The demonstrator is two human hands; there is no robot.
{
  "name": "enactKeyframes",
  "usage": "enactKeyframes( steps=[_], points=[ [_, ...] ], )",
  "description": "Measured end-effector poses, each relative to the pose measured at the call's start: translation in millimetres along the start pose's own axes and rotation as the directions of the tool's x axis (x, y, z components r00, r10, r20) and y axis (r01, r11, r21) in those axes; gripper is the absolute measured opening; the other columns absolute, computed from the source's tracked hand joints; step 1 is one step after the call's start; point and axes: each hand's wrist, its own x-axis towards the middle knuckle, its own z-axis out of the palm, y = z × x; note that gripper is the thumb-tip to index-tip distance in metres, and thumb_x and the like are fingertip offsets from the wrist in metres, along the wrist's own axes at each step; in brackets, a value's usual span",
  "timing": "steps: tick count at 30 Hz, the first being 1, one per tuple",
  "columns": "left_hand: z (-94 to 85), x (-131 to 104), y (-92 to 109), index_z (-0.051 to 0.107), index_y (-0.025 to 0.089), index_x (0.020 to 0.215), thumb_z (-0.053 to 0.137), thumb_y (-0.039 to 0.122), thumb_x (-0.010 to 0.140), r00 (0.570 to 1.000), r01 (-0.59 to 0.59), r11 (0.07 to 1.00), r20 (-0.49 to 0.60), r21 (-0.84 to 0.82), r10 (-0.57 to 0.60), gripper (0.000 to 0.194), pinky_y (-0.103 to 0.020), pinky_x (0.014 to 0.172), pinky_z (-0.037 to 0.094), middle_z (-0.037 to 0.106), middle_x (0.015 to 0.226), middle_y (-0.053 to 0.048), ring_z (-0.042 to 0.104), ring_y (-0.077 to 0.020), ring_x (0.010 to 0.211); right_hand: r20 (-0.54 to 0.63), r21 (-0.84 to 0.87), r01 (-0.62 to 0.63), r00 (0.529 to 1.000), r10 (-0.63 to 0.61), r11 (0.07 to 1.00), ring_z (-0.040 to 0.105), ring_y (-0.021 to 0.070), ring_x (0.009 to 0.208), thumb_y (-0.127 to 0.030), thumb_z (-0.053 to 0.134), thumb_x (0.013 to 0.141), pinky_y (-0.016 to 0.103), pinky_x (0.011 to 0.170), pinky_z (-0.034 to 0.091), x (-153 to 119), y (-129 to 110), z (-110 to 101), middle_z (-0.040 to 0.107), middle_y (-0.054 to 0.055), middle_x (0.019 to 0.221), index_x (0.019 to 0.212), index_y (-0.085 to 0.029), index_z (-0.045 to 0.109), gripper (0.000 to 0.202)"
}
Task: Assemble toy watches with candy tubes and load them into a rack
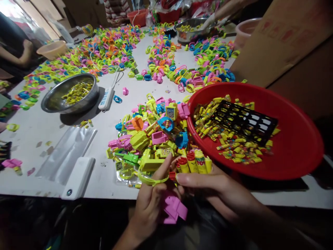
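My left hand (pixel 148 203) is closed around a yellow-green toy watch (pixel 152 166) at the table's front edge. A pink toy watch (pixel 174 210) shows just under that hand; whether it is gripped too is unclear. In my right hand (pixel 221 187) lie several small yellow tubes (pixel 191 162) with red ends. Its thumb and fingers pinch a small red-ended piece (pixel 172 176) against the side of the yellow-green watch. Right behind both hands is a heap of coloured toy watches (pixel 158 138), partly on clear plastic.
A red basin (pixel 296 146) with yellow tubes and a black slotted tray (pixel 244 119) stands right. Left are a steel bowl (pixel 88 104), a power strip (pixel 106 99), clear bags (pixel 65 152) and a white device (pixel 78 178). Other people work behind, beside a cardboard box (pixel 281 45).
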Motion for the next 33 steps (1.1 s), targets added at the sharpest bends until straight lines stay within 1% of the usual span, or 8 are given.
enactKeyframes(
  steps=[5, 10, 14, 21, 25, 29, 31, 33],
  points=[
    [3.5, 5.9, 7.5, 0.078, 0.025, 0.131, 0.086, 0.069, 0.074, 0.981, -0.19, 0.979, -0.023, 0.071, 0.192, 0.072, -0.038, 0.109, 0.051, 0.076, 0.131, -0.012, 0.067, -0.0377, 0.127, 0.094, 0.039, -0.139, 0.986, 0.135, 0.99, 0.064, 0.0149, 0.069, -0.042, 0.094, 0.072, 0.029, 0.075, 0.054, 6.3, 6.8, -9.8, 0.07, 0.004, 0.074, 0.071, -0.014, 0.079, 0.032],
    [-0.9, 8.6, 12.0, 0.083, 0.023, 0.122, 0.084, 0.072, 0.073, 0.981, -0.191, 0.968, 0.063, 0.165, 0.183, 0.07, -0.04, 0.096, 0.056, 0.082, 0.095, -0.013, 0.074, -0.0379, 0.105, 0.104, -0.005, -0.139, 0.985, 0.139, 0.99, 0.066, 0.0154, 0.071, -0.042, 0.095, 0.072, 0.029, 0.078, 0.056, 8.6, 4.3, -14.8, 0.071, 0.003, 0.073, 0.07, -0.017, 0.079, 0.03],
    [-22.2, 13.9, 6.6, 0.084, 0.024, 0.118, 0.088, 0.068, 0.072, 0.957, -0.278, 0.919, -0.008, 0.279, 0.292, 0.063, -0.039, 0.095, 0.053, 0.08, 0.089, -0.014, 0.071, -0.0377, 0.103, 0.057, -0.011, -0.09, 0.994, 0.09, 0.996, 0.069, 0.0165, 0.074, -0.039, 0.098, 0.067, 0.03, 0.08, 0.057, 9.5, 1.2, -12.1, 0.073, 0.003, 0.077, 0.071, -0.017, 0.079, 0.029],
    [-30.2, 24.1, 22.9, 0.085, 0.028, 0.115, 0.077, 0.062, 0.087, 0.9, -0.342, 0.891, 0.376, 0.297, 0.22, 0.045, -0.038, 0.08, 0.054, 0.075, 0.071, -0.01, 0.069, -0.0262, 0.068, 0.084, -0.047, -0.15, 0.985, 0.153, 0.988, 0.066, 0.0181, 0.074, -0.035, 0.098, 0.058, 0.035, 0.084, 0.055, 15.4, -1.6, -9.8, 0.072, 0.004, 0.076, 0.068, -0.015, 0.079, 0.029],
    [-21.4, 16.7, 19.6, 0.087, 0.03, 0.108, 0.078, 0.076, 0.077, 0.936, -0.348, 0.891, 0.16, 0.29, 0.313, 0.056, -0.035, 0.071, 0.05, 0.068, 0.059, -0.006, 0.062, -0.0232, 0.061, 0.098, -0.043, -0.185, 0.977, 0.189, 0.982, 0.065, 0.0148, 0.073, -0.037, 0.096, 0.058, 0.027, 0.077, 0.051, 19.4, 0.5, -8.4, 0.073, 0.003, 0.073, 0.063, -0.014, 0.078, 0.03],
    [-29.8, 10.7, 8.8, 0.088, 0.031, 0.099, 0.082, 0.077, 0.069, 0.896, -0.385, 0.835, -0.06, 0.394, 0.441, 0.056, -0.034, 0.092, 0.048, 0.077, 0.082, -0.008, 0.065, -0.0274, 0.085, 0.11, -0.026, -0.181, 0.977, 0.183, 0.983, 0.066, 0.016, 0.073, -0.039, 0.094, 0.061, 0.028, 0.078, 0.052, 20.8, 4.1, -3.4, 0.073, 0.004, 0.073, 0.066, -0.013, 0.079, 0.03],
    [-35.8, 12.2, 9.1, 0.088, 0.032, 0.103, 0.082, 0.074, 0.072, 0.88, -0.421, 0.812, -0.035, 0.404, 0.473, 0.052, -0.032, 0.087, 0.05, 0.078, 0.083, -0.007, 0.066, -0.0258, 0.082, 0.086, -0.017, -0.143, 0.986, 0.143, 0.99, 0.067, 0.0181, 0.078, -0.038, 0.095, 0.059, 0.03, 0.081, 0.053, 20.5, 4.5, 1.1, 0.074, 0.005, 0.077, 0.065, -0.014, 0.077, 0.031],
    [-41.0, 17.0, 15.8, 0.087, 0.032, 0.106, 0.076, 0.068, 0.084, 0.872, -0.479, 0.775, 0.119, 0.413, 0.476, 0.044, -0.031, 0.076, 0.052, 0.076, 0.077, -0.007, 0.065, -0.0221, 0.069, 0.096, -0.006, -0.084, 0.992, 0.085, 0.996, 0.068, 0.0195, 0.08, -0.032, 0.095, 0.059, 0.033, 0.084, 0.054, 19.7, 3.3, 5.8, 0.076, 0.006, 0.082, 0.071, -0.014, 0.078, 0.028]
  ],
)
